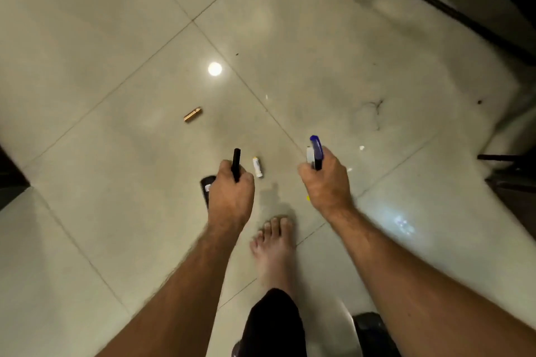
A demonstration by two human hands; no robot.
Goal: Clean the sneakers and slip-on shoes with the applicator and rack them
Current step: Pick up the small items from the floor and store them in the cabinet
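My left hand grips a thin black stick-like applicator that points away from me. A dark object shows under that hand, mostly hidden. My right hand holds a blue-topped tube together with a white piece. A small white tube with a yellow cap lies on the floor between my hands. No sneakers or slip-on shoes show clearly; a dark rounded shape sits at the bottom edge.
A copper-coloured cylinder lies on the glossy tiled floor ahead left. A black metal frame crosses the top right, with more dark furniture legs at the right edge. My bare foot stands below my hands.
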